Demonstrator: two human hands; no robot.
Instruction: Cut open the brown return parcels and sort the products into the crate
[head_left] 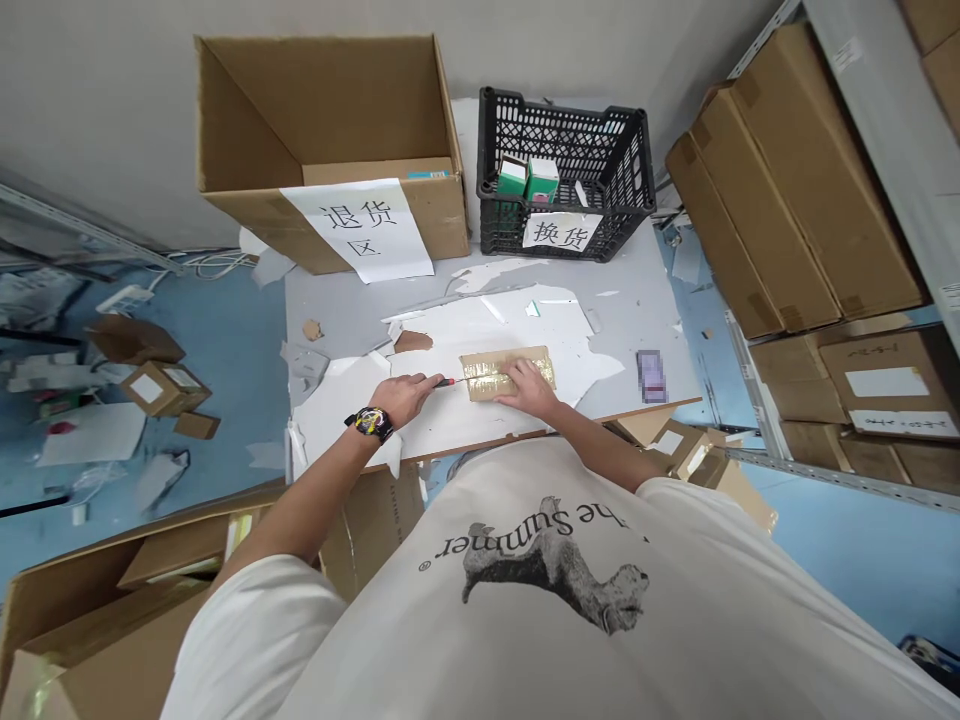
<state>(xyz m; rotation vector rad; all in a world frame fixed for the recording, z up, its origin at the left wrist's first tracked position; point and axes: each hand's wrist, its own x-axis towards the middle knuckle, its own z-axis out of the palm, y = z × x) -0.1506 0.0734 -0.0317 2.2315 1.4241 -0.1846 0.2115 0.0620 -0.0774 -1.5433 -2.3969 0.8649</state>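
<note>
My left hand (405,398), with a watch on the wrist, is closed around a screwdriver-like tool (448,382) with a black and red handle and a thin metal shaft. Its tip meets the left end of a small flat cardboard box (480,386) with shiny tape across it. On the right part of that box, my right hand (531,386) grips and presses it against the table, fingers bent over its top. Under the box lies torn white sheeting (427,420) on the table (352,300).
At the back stand a large open carton (247,225) with a paper sign and a black plastic crate (637,190) holding green-and-white boxes (541,180). A purple pixelated item (652,376) lies right. Shelved cartons (787,200) flank the right side; a power strip (125,298) lies left.
</note>
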